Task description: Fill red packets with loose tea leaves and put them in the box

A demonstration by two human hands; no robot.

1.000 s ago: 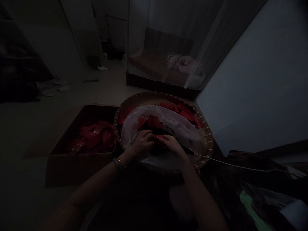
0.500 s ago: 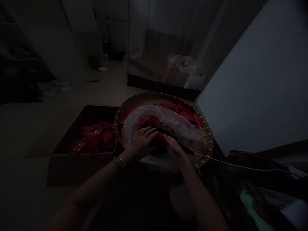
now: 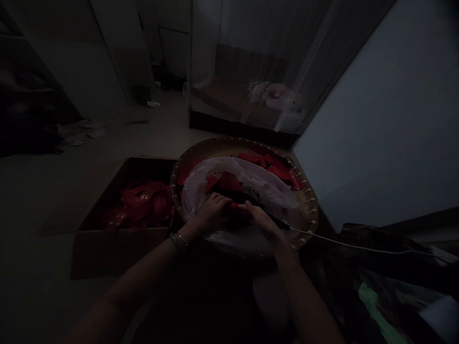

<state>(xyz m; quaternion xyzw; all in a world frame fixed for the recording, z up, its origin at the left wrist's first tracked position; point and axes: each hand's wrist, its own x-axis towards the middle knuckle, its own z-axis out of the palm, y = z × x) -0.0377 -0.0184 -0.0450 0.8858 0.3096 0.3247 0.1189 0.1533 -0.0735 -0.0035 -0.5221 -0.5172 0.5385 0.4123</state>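
Note:
Over a round woven bamboo tray (image 3: 311,210), my hands meet at a small red packet (image 3: 234,205). My left hand (image 3: 213,211), with bracelets at the wrist, has its fingers curled together on the packet's left end. The thumb and fingers of my right hand (image 3: 261,220) pinch its right end. Just behind the hands lies a dark elongated object (image 3: 283,224) with a white cable (image 3: 333,240) at its right end. A crumpled translucent plastic sheet (image 3: 251,171) curves round this spot, with red pieces (image 3: 230,181) inside the curve. Darkness hides the packet's lower part.
An open cardboard box (image 3: 103,253) left of the tray holds many red packets (image 3: 143,197) with gold marks. More red packets (image 3: 278,171) lie along the tray's far right. A netted bed (image 3: 244,114) stands behind, a pale wall (image 3: 387,124) rises right, and dark cloth and bags (image 3: 376,306) lie below it.
Half a second ago my left fingers were stretched out over the red packet, which showed a broader face. Now both hands have closed on it, and only a narrow red strip shows.

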